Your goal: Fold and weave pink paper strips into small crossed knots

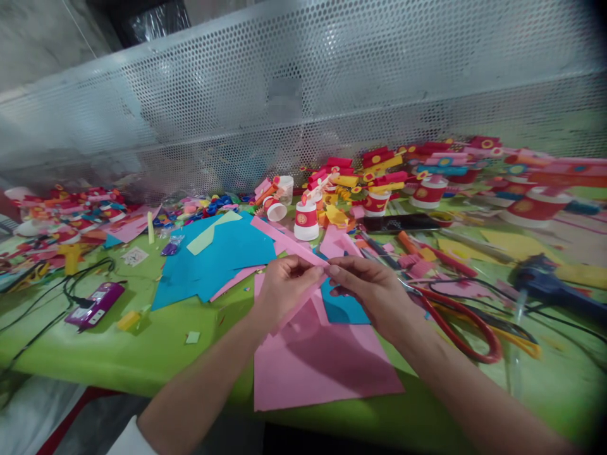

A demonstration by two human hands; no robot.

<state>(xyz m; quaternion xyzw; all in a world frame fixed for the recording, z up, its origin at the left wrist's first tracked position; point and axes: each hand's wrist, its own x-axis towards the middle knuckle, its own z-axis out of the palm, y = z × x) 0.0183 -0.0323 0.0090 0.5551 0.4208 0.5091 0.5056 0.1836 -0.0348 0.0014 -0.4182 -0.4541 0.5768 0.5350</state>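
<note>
Presently | hands [287,287]: both pinched closed | gripping pink strip [310,254] | above pink sheet [327,373]

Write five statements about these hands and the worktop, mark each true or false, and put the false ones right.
1. The left hand and the right hand both hold a pink paper strip. True.
2. The red-handled scissors lie to the left of the left hand. False: they lie to the right, near the right hand and forearm.
3. A purple device lies on the green table. True.
4. The purple device rests on the blue paper. False: it lies apart from it; a pale green strip lies on the blue paper.
5. A red-banded cup stands beyond the hands. True.
</note>
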